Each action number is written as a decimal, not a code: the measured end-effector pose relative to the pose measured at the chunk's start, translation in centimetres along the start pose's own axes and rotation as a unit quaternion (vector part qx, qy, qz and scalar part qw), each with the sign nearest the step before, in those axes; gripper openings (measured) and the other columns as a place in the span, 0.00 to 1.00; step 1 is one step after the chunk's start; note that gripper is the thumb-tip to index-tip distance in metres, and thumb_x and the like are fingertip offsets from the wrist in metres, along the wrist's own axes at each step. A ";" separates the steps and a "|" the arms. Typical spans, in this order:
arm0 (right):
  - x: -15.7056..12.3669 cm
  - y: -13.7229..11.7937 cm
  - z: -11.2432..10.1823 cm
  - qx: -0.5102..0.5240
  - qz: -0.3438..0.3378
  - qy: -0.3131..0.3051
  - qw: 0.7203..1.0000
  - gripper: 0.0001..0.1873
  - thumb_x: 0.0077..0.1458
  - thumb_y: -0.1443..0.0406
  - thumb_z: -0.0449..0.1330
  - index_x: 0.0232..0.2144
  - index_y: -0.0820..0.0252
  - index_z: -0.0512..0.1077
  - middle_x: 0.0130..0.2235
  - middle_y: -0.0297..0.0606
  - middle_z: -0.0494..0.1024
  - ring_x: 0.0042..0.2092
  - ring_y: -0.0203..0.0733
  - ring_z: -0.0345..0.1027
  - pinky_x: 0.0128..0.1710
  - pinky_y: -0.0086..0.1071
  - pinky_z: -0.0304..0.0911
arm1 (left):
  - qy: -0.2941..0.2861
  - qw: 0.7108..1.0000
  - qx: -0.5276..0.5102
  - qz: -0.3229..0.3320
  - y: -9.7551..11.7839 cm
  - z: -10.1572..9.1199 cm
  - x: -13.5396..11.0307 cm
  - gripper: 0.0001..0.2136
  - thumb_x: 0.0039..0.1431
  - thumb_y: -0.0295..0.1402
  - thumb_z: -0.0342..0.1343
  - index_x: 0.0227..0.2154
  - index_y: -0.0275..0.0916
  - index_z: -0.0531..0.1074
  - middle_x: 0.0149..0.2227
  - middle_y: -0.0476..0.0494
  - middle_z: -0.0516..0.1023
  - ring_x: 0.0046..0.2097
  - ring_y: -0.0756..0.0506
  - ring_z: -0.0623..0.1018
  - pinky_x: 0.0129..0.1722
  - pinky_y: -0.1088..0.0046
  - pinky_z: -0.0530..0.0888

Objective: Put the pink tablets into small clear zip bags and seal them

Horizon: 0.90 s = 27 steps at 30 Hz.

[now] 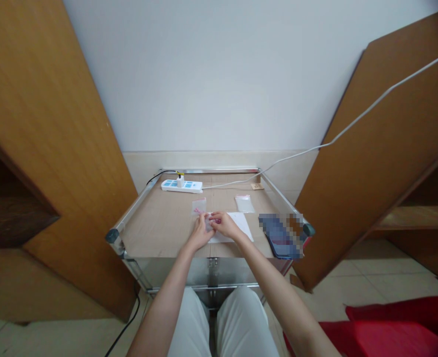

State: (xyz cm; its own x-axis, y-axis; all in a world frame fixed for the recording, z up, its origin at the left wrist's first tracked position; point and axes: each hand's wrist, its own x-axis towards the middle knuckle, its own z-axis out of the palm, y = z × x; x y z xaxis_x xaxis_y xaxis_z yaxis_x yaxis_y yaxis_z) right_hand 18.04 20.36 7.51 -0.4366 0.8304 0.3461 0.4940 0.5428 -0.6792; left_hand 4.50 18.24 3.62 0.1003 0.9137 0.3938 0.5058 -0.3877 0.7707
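At the middle of our steel-framed table (155, 223) — left hand (200, 234) and right hand (224, 224) both pinch a small clear plastic bag (207, 222), just above a white paper sheet (239, 225). Further items: second bag (198, 206) at twelve o'clock, third bag (245, 203) at one o'clock.

One camera sits on the person's head and looks forward and down. From close above, it sees past the legs (219, 322) to the left hand (200, 234) and right hand (224, 224) on the desk (159, 228), with a white wall (204, 74) behind.

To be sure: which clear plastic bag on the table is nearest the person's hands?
The left bag, just beyond the left hand; the other bag lies further right, behind the white paper.
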 end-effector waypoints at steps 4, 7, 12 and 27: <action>0.2 0.0 -0.3 0.007 0.003 0.000 1.000 0.13 0.42 0.70 0.56 0.34 0.62 0.72 0.39 0.42 0.73 0.41 0.40 0.65 0.42 0.31 0.58 | -0.004 1.000 0.001 0.015 0.0 0.0 0.0 0.25 0.42 0.30 0.54 0.45 0.38 0.52 0.45 0.40 0.61 0.50 0.45 0.62 0.49 0.64 0.58; 0.4 0.0 -0.7 0.024 -0.004 0.001 1.000 0.10 0.44 0.69 0.56 0.32 0.62 0.73 0.37 0.41 0.73 0.40 0.39 0.66 0.41 0.30 0.58 | -0.006 1.000 0.006 0.006 0.0 0.0 0.0 0.25 0.41 0.30 0.54 0.44 0.38 0.52 0.45 0.41 0.60 0.50 0.45 0.62 0.48 0.64 0.59; 0.7 1.1 -2.3 -0.021 0.068 0.099 0.993 0.09 0.45 0.69 0.52 0.28 0.63 0.72 0.34 0.40 0.74 0.38 0.37 0.66 0.41 0.30 0.58 | -0.009 1.000 0.018 -0.009 -0.1 -0.2 0.0 0.23 0.44 0.31 0.52 0.44 0.38 0.52 0.42 0.42 0.62 0.47 0.46 0.64 0.47 0.65 0.59; 1.1 4.4 -2.6 -0.200 0.146 0.027 0.968 0.10 0.39 0.72 0.52 0.22 0.66 0.73 0.27 0.44 0.76 0.28 0.36 0.67 0.29 0.24 0.56 | -0.016 0.999 0.015 -0.023 0.0 -0.3 0.0 0.22 0.44 0.31 0.52 0.43 0.38 0.53 0.43 0.41 0.61 0.48 0.46 0.63 0.48 0.65 0.58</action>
State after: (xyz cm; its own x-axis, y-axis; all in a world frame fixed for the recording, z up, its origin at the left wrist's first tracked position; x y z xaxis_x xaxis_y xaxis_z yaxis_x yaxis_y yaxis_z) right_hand 21.74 23.95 6.60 -0.2003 0.9552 0.2180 0.8472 0.2807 -0.4511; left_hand 4.25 18.15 3.80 0.1028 0.9342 0.3415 0.5357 -0.3413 0.7724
